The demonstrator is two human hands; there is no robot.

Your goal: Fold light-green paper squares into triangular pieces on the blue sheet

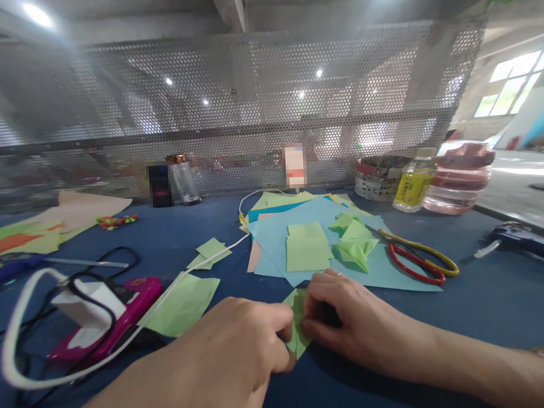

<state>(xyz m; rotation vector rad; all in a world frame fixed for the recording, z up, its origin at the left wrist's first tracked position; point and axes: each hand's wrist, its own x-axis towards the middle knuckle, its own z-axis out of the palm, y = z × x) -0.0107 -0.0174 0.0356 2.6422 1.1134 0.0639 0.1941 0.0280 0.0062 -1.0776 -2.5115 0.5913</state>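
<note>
A small piece of green paper [299, 324] with creases lies between my two hands, low in the middle of the view. My left hand [246, 337] is closed, its thumb and fingers pinching the paper's left side. From the right, my right hand [349, 315] curls over the paper's other edge, fingers bent and thumb against it; a ring shows on one finger. Just beyond are a stack of green paper squares [306, 247] and some folded green paper pieces [355, 248], resting on light blue sheets [273, 228].
Red-and-yellow-handled scissors [419, 261] lie right of the sheets. A pink power strip [141, 300] with a white charger and cables sits at left. A glue gun [526, 244], a yellow-labelled bottle [413, 183] and a pink water bottle [458, 181] stand or lie at right. Mesh panel [250, 109] behind.
</note>
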